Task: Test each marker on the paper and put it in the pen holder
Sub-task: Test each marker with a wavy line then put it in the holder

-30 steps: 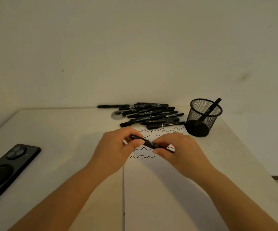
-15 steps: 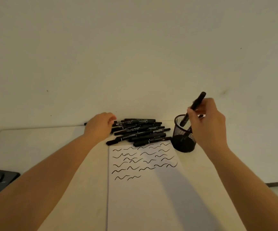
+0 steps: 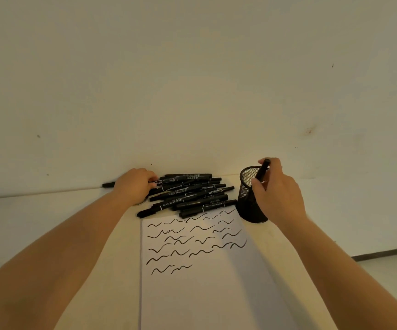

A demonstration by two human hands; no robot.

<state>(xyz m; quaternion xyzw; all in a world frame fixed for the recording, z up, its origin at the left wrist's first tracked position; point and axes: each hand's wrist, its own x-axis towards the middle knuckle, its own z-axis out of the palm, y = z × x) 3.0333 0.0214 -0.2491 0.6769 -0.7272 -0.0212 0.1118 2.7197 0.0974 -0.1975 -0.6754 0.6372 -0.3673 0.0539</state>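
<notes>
A pile of several black markers lies at the table's far edge by the wall. My left hand rests on the pile's left end, fingers curled round a marker there. The white paper below the pile carries several wavy black test strokes. To the right stands the black mesh pen holder. My right hand pinches a black marker that points down into the holder's mouth; its lower part is hidden inside the mesh.
The cream table meets the plain wall right behind the pile. A single marker sticks out left of my left hand. A small round object peeks out under my left wrist.
The marker was capped in front of me, then my right hand carried it to the holder and lowered it in. My left hand went to the pile and now grips a marker.
</notes>
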